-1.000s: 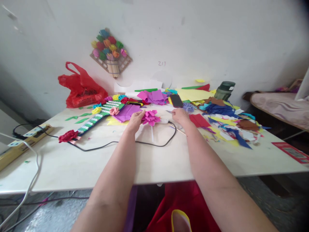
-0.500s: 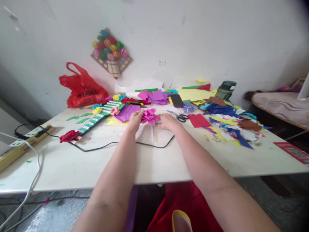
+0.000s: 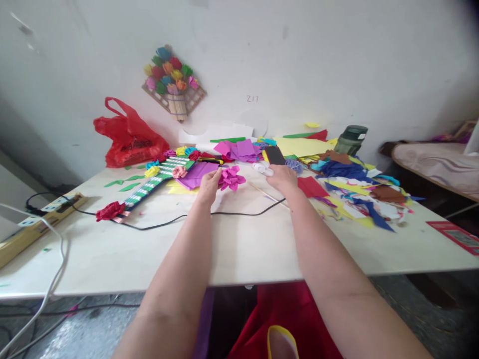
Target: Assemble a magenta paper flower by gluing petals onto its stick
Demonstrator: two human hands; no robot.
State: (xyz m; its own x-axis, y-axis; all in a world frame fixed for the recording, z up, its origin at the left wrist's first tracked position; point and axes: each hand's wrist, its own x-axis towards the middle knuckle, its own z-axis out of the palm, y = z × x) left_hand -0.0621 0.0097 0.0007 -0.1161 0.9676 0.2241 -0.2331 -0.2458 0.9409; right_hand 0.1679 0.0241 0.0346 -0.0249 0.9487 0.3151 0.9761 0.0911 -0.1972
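Note:
My left hand (image 3: 211,185) is closed on a magenta paper flower (image 3: 231,178), whose petals spread to the right of the fingers. Farther right, my right hand (image 3: 281,178) grips a white glue gun (image 3: 263,169), most of which its palm and fingers hide. A thin wooden stick (image 3: 264,191) lies on the table just below that hand. Behind the fingers rests a dark phone (image 3: 275,155). Purple paper (image 3: 196,175) is left of the flower, beside a green and white striped craft piece (image 3: 159,179) with paper roses.
A black cable (image 3: 179,220) crosses the table (image 3: 254,249) in front of the flower. Coloured paper scraps (image 3: 359,187) pile up at the right, near a green bottle (image 3: 351,139). A red bag (image 3: 130,137) and a power strip (image 3: 48,214) are at the left.
My right hand has moved away from the flower to the right, carrying the glue gun. The wooden stick now shows, and the scissors are hidden behind the hand. The left hand stays nearly still.

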